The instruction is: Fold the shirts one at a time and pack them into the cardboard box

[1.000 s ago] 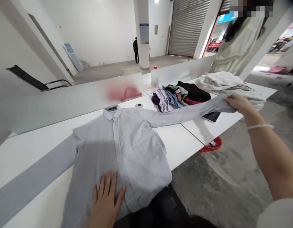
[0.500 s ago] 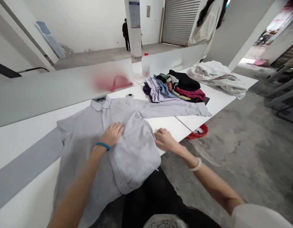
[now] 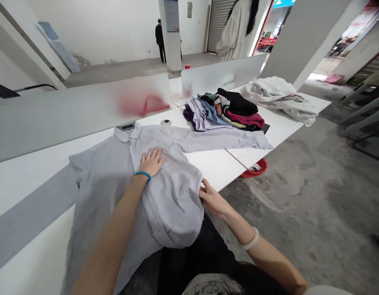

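A light grey button-up shirt (image 3: 112, 180) lies face up on the white table (image 3: 32, 180), sleeves spread to both sides. My left hand (image 3: 151, 161) rests flat on the shirt's chest near the placket, fingers spread, a blue band on the wrist. My right hand (image 3: 211, 198) pinches the shirt's right side edge near the table's front edge. The right sleeve (image 3: 226, 141) stretches out toward the pile of clothes.
A pile of mixed coloured clothes (image 3: 226, 112) and a white garment (image 3: 281, 98) lie at the table's far right. Frosted dividers (image 3: 69, 110) stand behind the table. A red basket (image 3: 257, 169) sits on the floor under the table. A person in pale clothing (image 3: 238, 28) stands beyond.
My right hand let go of the sleeve cuff, which now lies on the table, and came to the shirt's side edge. My left hand moved up from the hem to the chest.
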Demonstrator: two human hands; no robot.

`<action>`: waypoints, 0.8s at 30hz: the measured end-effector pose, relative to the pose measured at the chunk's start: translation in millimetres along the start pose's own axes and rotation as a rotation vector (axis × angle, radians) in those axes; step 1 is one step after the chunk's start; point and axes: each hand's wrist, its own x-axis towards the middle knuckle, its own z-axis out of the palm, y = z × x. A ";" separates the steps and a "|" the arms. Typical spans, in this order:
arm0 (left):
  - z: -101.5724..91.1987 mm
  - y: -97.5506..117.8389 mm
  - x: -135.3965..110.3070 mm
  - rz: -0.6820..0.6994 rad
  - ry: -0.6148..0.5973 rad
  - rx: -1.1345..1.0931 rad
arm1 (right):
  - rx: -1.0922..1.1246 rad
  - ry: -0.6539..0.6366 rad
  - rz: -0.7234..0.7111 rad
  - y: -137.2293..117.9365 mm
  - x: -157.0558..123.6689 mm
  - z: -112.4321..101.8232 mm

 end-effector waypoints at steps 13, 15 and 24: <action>-0.7 1.1 -0.3 0.009 0.065 -0.062 | -0.384 -0.292 0.065 66.2 -44.2 14.0; -9.5 5.0 -9.3 0.040 0.116 -0.091 | -0.490 -0.250 -0.058 74.2 -48.7 19.1; -53.1 95.5 -188.8 0.366 0.076 -0.174 | -0.460 -0.109 -0.046 92.4 -54.5 10.5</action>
